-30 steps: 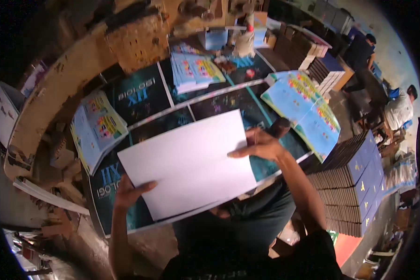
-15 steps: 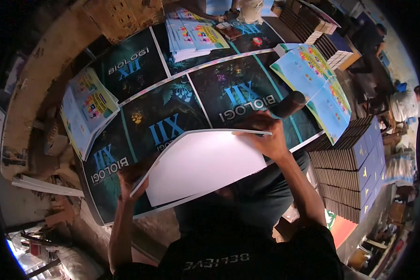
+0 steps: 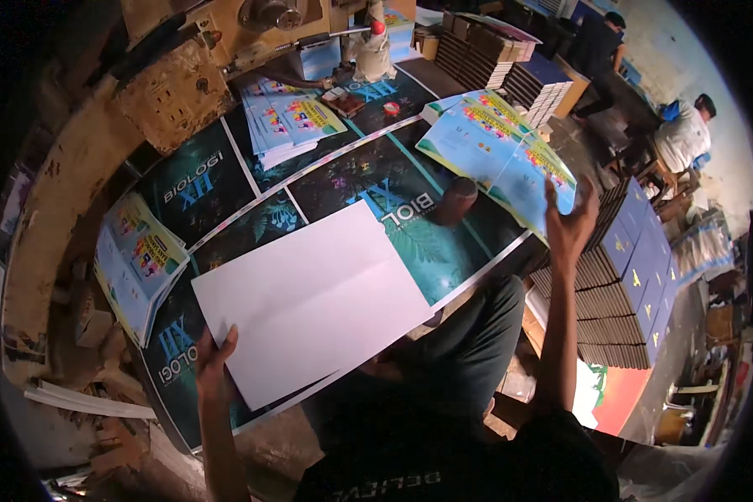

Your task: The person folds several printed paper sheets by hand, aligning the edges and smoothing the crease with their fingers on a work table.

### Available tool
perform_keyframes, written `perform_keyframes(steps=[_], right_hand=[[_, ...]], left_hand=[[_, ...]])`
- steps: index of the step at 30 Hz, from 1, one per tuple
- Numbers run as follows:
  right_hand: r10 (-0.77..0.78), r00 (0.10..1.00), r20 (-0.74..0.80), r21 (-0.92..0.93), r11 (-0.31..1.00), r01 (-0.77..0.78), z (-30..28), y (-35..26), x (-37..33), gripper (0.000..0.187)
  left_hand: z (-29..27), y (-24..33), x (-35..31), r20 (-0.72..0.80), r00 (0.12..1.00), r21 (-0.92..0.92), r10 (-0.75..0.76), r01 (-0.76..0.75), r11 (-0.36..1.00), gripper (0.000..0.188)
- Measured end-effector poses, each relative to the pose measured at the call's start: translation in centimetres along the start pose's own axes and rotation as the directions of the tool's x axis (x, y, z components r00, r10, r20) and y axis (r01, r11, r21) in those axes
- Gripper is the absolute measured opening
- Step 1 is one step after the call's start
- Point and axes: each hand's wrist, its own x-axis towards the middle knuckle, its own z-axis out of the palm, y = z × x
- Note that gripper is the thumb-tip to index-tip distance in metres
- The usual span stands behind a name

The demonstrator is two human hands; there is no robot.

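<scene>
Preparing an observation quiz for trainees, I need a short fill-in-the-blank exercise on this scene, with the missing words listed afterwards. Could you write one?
1. The left hand is at the edge of the plain sheets, whose colour is ____.
2. The hand nearest the rightmost light-blue covers is the person's ____ hand.
3. The tall pile of books at the picture's right has covers coloured ____.

Missing words: white; right; blue.

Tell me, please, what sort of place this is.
Probably a bookbinding workshop: there are a tall stack of blue-covered books, colourful light-blue printed sheets and plain white paper.
</scene>
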Motion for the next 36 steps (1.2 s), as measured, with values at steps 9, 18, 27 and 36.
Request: perform_keyframes(steps=[9,18,27,36], right_hand=[[-0.170,0.857,0.487,-0.115,0.960,0.255,-3.0,7.5,3.0,0.091],[-0.343,0.672,0.657,0.218,0.939,0.267,-6.9,11.5,7.9,0.032],[0.075,0.975,-0.210,0.566,0.822,0.059,-10.6,-3.8,12.1,0.040],[-0.188,0.975,0.115,0.731,0.681,0.045,-9.7,-12.6,8.9,0.063]], left_hand=[[0.4,-0.4,-2.1,-0.113,0.974,0.211,0.198,-0.171,0.962,0.053],[-3.7,0.8,-3.3,-0.249,0.890,0.097,0.381,-0.369,0.925,0.062],[-2.1,2.8,-1.1,-0.196,0.888,-0.183,0.416,-0.450,0.874,0.052],[-4.9,0.7,-2.5,-0.413,0.812,-0.149,0.412,-0.506,0.849,0.058]])
